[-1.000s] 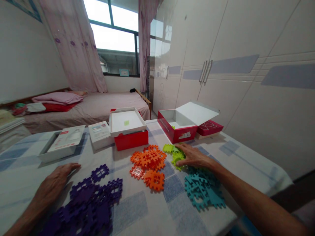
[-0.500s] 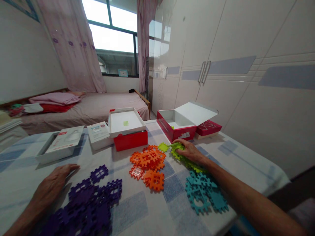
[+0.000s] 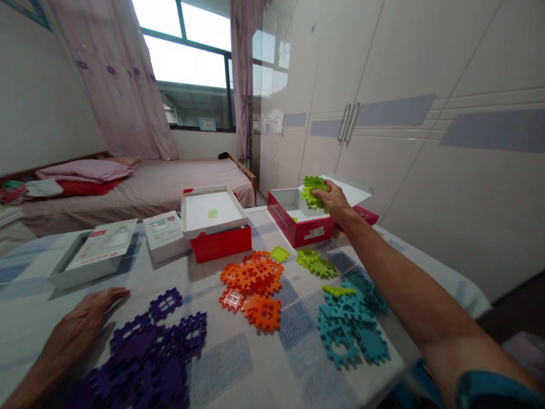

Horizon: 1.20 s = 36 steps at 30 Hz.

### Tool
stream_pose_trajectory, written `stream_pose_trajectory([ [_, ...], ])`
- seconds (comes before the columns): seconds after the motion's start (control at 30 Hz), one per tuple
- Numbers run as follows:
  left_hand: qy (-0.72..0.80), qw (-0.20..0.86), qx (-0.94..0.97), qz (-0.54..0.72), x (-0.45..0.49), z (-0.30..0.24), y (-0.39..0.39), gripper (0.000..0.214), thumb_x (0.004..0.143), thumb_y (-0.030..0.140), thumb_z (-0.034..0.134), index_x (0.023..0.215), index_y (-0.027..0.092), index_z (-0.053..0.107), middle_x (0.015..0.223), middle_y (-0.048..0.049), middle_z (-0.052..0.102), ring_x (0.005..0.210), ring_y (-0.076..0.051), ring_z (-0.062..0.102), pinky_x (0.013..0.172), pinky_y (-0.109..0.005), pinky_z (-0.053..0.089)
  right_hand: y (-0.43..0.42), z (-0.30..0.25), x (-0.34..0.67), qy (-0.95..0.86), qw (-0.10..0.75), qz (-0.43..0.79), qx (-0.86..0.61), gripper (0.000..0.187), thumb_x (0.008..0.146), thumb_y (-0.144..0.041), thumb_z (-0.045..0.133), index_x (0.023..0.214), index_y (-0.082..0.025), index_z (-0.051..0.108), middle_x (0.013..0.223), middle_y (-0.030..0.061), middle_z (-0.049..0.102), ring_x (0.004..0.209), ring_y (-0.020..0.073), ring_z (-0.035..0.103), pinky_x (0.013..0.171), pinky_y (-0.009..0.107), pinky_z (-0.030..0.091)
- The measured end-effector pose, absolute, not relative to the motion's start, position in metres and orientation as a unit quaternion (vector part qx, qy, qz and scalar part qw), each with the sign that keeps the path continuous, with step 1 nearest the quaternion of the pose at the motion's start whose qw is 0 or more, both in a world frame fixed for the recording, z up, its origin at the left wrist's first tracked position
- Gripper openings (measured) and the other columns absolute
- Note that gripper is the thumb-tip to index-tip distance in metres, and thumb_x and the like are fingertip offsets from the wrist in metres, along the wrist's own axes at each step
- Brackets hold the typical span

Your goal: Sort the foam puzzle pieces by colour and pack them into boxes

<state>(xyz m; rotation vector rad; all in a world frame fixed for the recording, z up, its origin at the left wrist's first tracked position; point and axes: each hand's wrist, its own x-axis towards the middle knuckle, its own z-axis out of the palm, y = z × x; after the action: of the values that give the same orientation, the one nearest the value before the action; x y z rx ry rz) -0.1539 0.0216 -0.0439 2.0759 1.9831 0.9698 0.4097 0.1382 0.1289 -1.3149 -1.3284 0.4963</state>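
The right hand (image 3: 336, 199) is clamping uncountable, overlapping green pieces (image 3: 314, 192) at one magenta box (image 3: 285, 218); the left hand (image 3: 80, 318) is lying, fingers (image 3: 116, 293) outstretched, by one purple heap (image 3: 147, 352).

We see a bright window (image 3: 187, 63) between pink curtains (image 3: 104, 85), a bed (image 3: 183, 180) far left, a glossy white wardrobe (image 3: 392, 68) right.

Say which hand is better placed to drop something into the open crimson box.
Likely the right hand: it holds lime pieces near the open crimson box, while the left hand rests beside the purple pieces.
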Motion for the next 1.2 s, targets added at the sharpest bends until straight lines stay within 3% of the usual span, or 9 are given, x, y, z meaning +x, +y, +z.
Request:
stream_pose_trajectory([
  [0.17,0.636,0.045,0.700,0.322,-0.153,-0.043,0.021,0.043,0.083,0.045,0.029,0.101,0.025,0.063,0.110,-0.0049,0.066,0.106,-0.024,0.061,0.096,-0.035,0.045,0.146,0.134,0.419,-0.560,0.508,0.133,-0.641,0.060,0.064,-0.031,0.068,0.119,-0.011,0.052,0.116,0.0168,0.058,0.106,0.0271,0.056,0.094,0.044,0.043],
  [0.23,0.633,0.045,0.703,0.322,-0.152,-0.042,0.019,0.044,0.084,0.045,0.028,0.101,0.025,0.063,0.111,-0.0050,0.066,0.107,-0.024,0.060,0.097,-0.035,0.045,0.124,0.128,0.423,-0.587,0.448,0.063,-0.671,0.052,0.069,-0.031,0.064,0.117,-0.011,0.055,0.117,0.0169,0.058,0.108,0.0269,0.054,0.096,0.042,0.040],
  [0.3,0.640,0.050,0.697,0.320,-0.150,-0.042,0.018,0.048,0.085,0.048,0.024,0.102,0.025,0.063,0.112,-0.0053,0.065,0.108,-0.024,0.059,0.099,-0.037,0.043,0.091,0.120,0.428,-0.650,0.340,0.025,-0.679,0.036,0.077,-0.033,0.055,0.107,-0.014,0.061,0.106,0.0126,0.064,0.096,0.0233,0.059,0.089,0.037,0.044],
  [0.4,0.649,0.061,0.688,0.318,-0.151,-0.042,0.018,0.056,0.084,0.054,0.020,0.101,0.024,0.064,0.114,-0.0059,0.064,0.110,-0.025,0.058,0.103,-0.041,0.040,0.036,0.109,0.436,-0.755,0.144,0.119,-0.629,0.029,0.078,-0.041,0.055,0.090,-0.018,0.068,0.092,0.0074,0.067,0.085,0.0213,0.060,0.080,0.033,0.045],
  [0.53,0.652,0.065,0.688,0.312,-0.156,-0.046,0.021,0.060,0.082,0.058,0.018,0.102,0.025,0.064,0.116,-0.0062,0.063,0.112,-0.027,0.056,0.105,-0.044,0.036,-0.015,0.099,0.444,-0.788,0.005,0.218,-0.575,0.043,0.065,-0.048,0.070,0.102,-0.025,0.069,0.110,0.0061,0.063,0.105,0.0278,0.054,0.090,0.037,0.041],
  [0.63,0.656,0.068,0.687,0.306,-0.159,-0.048,0.023,0.062,0.081,0.060,0.017,0.102,0.025,0.064,0.116,-0.0069,0.062,0.113,-0.026,0.056,0.106,-0.044,0.035,-0.028,0.092,0.449,-0.778,-0.006,0.230,-0.585,0.043,0.065,-0.046,0.070,0.104,-0.027,0.069,0.112,0.0057,0.063,0.110,0.0296,0.051,0.095,0.040,0.037],
  [0.77,0.658,0.062,0.685,0.306,-0.161,-0.050,0.025,0.060,0.080,0.059,0.019,0.101,0.025,0.064,0.116,-0.0072,0.062,0.113,-0.027,0.056,0.105,-0.045,0.036,-0.025,0.081,0.453,-0.793,0.027,0.218,-0.569,0.031,0.078,-0.043,0.058,0.099,-0.026,0.071,0.106,0.0050,0.066,0.104,0.0262,0.056,0.093,0.038,0.038],
  [1.03,0.667,0.063,0.682,0.294,-0.156,-0.044,0.023,0.057,0.084,0.053,0.018,0.100,0.025,0.064,0.114,-0.0059,0.064,0.110,-0.024,0.058,0.103,-0.041,0.039,-0.002,0.060,0.440,-0.783,0.126,0.105,-0.599,0.035,0.087,-0.032,0.037,0.094,-0.015,0.067,0.096,0.0107,0.066,0.089,0.0224,0.058,0.084,0.034,0.042],
  [1.2,0.655,0.048,0.693,0.297,-0.151,-0.040,0.020,0.055,0.083,0.053,0.021,0.102,0.024,0.064,0.114,-0.0058,0.064,0.109,-0.024,0.058,0.102,-0.040,0.040,0.015,0.047,0.429,-0.739,0.099,0.083,-0.662,0.049,0.081,-0.050,0.050,0.113,-0.014,0.060,0.115,0.0152,0.060,0.105,0.0288,0.054,0.088,0.039,0.041],
])
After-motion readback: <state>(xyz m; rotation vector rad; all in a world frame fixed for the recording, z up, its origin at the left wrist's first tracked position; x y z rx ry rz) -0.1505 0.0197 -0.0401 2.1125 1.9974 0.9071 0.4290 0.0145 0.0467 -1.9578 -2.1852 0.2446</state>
